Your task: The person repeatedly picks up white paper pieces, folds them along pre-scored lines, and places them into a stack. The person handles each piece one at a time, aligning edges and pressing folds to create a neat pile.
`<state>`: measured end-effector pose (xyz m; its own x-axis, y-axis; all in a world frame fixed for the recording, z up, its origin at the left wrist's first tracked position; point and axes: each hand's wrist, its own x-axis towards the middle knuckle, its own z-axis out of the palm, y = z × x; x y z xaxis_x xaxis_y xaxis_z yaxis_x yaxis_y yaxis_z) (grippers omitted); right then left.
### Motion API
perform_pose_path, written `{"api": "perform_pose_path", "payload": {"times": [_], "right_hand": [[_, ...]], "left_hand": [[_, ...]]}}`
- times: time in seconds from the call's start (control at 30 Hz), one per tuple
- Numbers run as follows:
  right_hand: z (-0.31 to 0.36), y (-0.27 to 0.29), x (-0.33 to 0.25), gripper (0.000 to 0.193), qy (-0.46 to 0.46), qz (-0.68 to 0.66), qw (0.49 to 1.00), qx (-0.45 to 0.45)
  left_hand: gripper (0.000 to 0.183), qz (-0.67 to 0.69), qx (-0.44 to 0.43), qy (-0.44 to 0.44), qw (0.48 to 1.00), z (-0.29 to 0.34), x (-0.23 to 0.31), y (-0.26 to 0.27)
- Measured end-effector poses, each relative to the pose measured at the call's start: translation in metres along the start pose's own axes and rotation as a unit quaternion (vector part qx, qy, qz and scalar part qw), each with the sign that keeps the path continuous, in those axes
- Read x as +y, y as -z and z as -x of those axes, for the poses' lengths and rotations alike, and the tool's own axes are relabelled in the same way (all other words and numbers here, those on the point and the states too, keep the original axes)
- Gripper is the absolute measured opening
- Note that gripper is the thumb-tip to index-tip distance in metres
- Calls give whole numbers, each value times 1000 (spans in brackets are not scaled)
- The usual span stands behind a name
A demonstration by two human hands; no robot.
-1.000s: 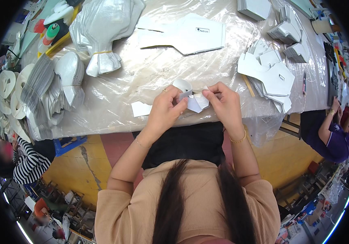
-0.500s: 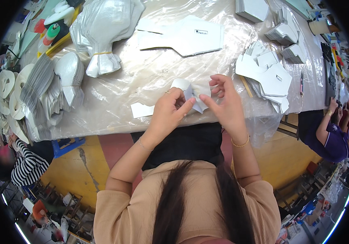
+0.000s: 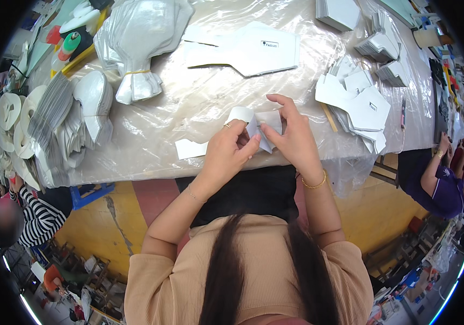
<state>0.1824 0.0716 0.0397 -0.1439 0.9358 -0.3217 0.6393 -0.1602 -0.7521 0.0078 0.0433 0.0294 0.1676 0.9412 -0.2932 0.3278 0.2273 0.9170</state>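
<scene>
White piece (image 3: 252, 128), thin, folded and curling at its upper left: is lying between the two hands, close to the table's near edge. Left hand (image 3: 227, 147): is pinching the piece between thumb and fingers. Right hand (image 3: 297, 142): is standing open, thumb touching the piece, index finger raised. Table cover (image 3: 188, 100): clear plastic, wrinkling and shining. Flat cutout (image 3: 259, 49): smooth, white, angular, is resting beyond the hands. Banded stack (image 3: 141, 40): glossy, pale, narrowing toward its band. Fanned pile (image 3: 357, 105): white, angular, is spreading at right.
</scene>
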Motion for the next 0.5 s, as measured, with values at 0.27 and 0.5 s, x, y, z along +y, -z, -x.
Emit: {"api": "perform_pose_path", "payload": {"times": [0.27, 0.5], "right_hand": [[-5, -7, 7, 54, 132, 38, 989, 51], [-1, -13, 11, 51, 146, 23, 986, 71]], "left_hand": [[26, 2, 1, -2, 1000, 0, -4, -1], [17, 43, 18, -18, 999, 3, -11, -2]]}}
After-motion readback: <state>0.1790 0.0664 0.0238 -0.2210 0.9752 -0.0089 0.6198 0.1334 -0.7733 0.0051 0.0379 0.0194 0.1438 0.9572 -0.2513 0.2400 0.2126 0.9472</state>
